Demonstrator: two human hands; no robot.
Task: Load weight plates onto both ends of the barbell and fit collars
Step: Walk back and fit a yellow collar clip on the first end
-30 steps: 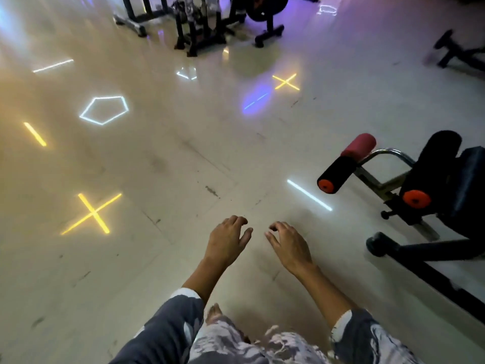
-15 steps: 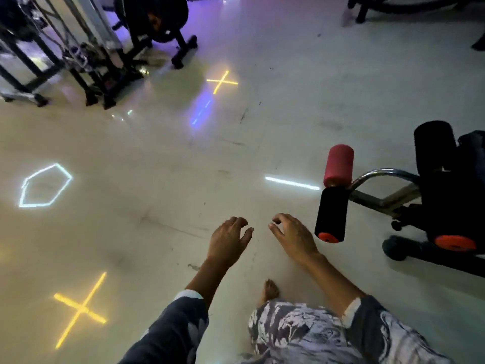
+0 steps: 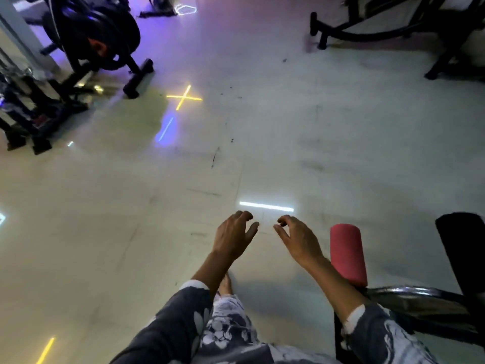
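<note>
Neither a barbell nor a collar is in view. Black weight plates (image 3: 105,38) hang on a dark rack at the far left. My left hand (image 3: 232,236) and my right hand (image 3: 298,239) float side by side over the pale floor, low in the middle of the view. Both hold nothing and their fingers hang loosely curled. The plates are far from both hands, up and to the left.
A bench with a red foam roller (image 3: 347,253), a black roller (image 3: 463,245) and a chrome tube (image 3: 409,291) stands close at my right. A metal rack (image 3: 34,114) is at the left and a black machine frame (image 3: 367,35) at the far right. Light shapes reflect off the floor (image 3: 288,127).
The view has swung to the right and moved forward. The bench rollers now sit close at my right arm and the plate rack has drifted to the upper left. Both hands stay empty.
</note>
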